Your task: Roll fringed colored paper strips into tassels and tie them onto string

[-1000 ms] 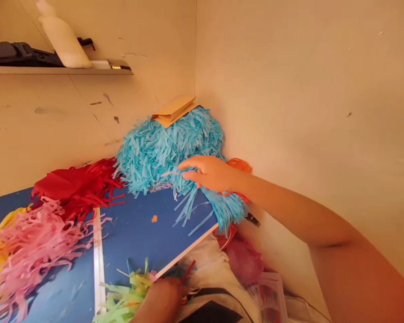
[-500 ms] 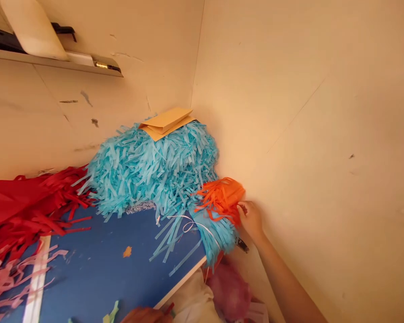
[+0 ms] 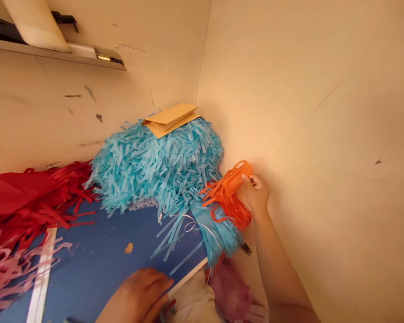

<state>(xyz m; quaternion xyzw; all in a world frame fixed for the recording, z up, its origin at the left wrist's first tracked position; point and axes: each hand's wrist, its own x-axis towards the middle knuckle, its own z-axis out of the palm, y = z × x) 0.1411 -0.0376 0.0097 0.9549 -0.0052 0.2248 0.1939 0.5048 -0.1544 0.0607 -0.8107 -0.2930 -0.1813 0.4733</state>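
Observation:
My right hand [image 3: 257, 194] pinches an orange fringed tissue-paper piece [image 3: 236, 180] by its uncut end, against the wall side. The orange strips hang down to the left, over a small light-blue fringed bundle [image 3: 218, 231] at the table's corner. A thin white string [image 3: 202, 224] lies curled across that bundle. Low in view, my left hand [image 3: 139, 294] is over the table's front edge, back upward and blurred; what its fingers do is hidden. Dark red and green scraps [image 3: 167, 309] show beside its fingertips.
A large light-blue fringe pile [image 3: 158, 166] fills the corner, a folded yellow-orange paper [image 3: 171, 117] on top. Red fringe [image 3: 43, 197] and pink strips [image 3: 10, 269] lie left on the blue table [image 3: 111, 251]. A shelf [image 3: 57, 56] juts out at upper left.
My right hand has lifted the orange fringed piece up and slightly right, off part of the blue bundle. My left hand has come up further into view from the bottom edge.

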